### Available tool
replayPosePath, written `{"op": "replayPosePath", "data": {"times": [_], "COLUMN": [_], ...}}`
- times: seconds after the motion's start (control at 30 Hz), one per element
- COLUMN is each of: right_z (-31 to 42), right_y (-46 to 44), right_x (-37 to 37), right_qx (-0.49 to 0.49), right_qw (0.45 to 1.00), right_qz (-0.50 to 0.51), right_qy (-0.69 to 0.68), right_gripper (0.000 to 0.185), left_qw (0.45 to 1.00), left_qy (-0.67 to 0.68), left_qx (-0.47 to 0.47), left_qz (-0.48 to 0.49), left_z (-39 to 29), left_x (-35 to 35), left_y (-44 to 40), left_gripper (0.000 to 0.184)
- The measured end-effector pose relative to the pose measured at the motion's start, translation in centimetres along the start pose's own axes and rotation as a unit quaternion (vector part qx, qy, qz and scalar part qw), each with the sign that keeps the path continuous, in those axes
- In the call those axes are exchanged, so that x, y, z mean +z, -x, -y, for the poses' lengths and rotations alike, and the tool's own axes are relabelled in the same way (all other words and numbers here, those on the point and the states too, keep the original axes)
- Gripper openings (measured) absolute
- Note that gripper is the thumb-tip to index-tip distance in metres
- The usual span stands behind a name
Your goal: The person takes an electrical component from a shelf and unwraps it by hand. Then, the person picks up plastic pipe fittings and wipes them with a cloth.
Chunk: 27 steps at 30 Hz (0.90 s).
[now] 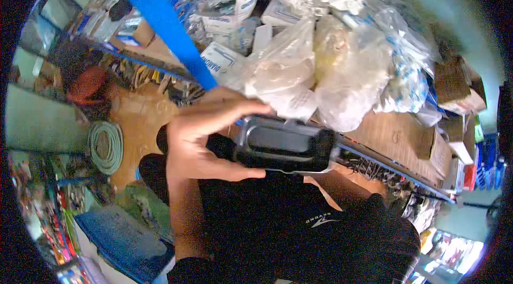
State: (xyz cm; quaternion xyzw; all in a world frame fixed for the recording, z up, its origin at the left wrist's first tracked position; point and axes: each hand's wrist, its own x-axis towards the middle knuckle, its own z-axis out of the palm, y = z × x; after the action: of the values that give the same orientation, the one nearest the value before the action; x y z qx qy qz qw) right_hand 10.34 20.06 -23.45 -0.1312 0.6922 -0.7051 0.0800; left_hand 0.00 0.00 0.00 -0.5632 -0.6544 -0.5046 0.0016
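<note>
We see a black case [286,145] in front of our black shirt [267,214], near the middle of the view, its long side running left to right and its top slightly recessed.

Our left hand [187,148] is at the case's left end, bent into a wide C, with one fingertip by the upper long edge and another by the lower one. A gap shows between the palm and the end of the case. We cannot tell whether those tips press on the edges or only stand beside them, as the hand is blurred.

Our right forearm [344,188] runs up to the case's lower right corner; the right hand is hidden there, so we cannot tell how far open it is or what it holds.

Beyond the case we have clear bags [350,81] heaped on a table [368,129], with a white box [219,62] marked DIAMOND to their left and an open carton [451,78] to their right. A blue post [160,22] slants down at upper left. A coiled hose [107,148] lies farther left, beside the orange-brown floor [136,107].
</note>
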Motion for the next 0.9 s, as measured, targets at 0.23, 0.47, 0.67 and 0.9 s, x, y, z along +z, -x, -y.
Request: {"op": "replayPosePath", "data": {"times": [0.23, 0.47, 0.67, 0.9], "right_z": [4.2, 4.8, 6.5, 4.3], "right_y": [-0.7, 8.2, 13.8, 18.3], "right_x": [-7.2, -9.4, -13.0, -14.9], "right_qx": [0.338, 0.318, 0.347, 0.353], "right_qw": [0.875, 0.922, 0.933, 0.910], "right_qz": [0.163, 0.017, -0.033, -0.050], "right_qy": [-0.307, -0.221, -0.089, 0.211], "right_gripper": [0.106, 0.088, 0.074, 0.048], "left_qw": [0.980, 0.967, 0.962, 0.927], "left_qy": [0.053, 0.157, 0.085, 0.073], "left_qx": [-0.187, -0.196, -0.168, -0.170], "left_qz": [0.047, 0.037, 0.198, 0.327], "left_z": [9.9, 9.4, 13.1, 13.1], "left_x": [4.5, 13.2, 22.2, 24.6], "left_y": [7.1, 8.0, 10.6, 8.8], "left_gripper": [0.062, 0.065, 0.038, 0.035]}}
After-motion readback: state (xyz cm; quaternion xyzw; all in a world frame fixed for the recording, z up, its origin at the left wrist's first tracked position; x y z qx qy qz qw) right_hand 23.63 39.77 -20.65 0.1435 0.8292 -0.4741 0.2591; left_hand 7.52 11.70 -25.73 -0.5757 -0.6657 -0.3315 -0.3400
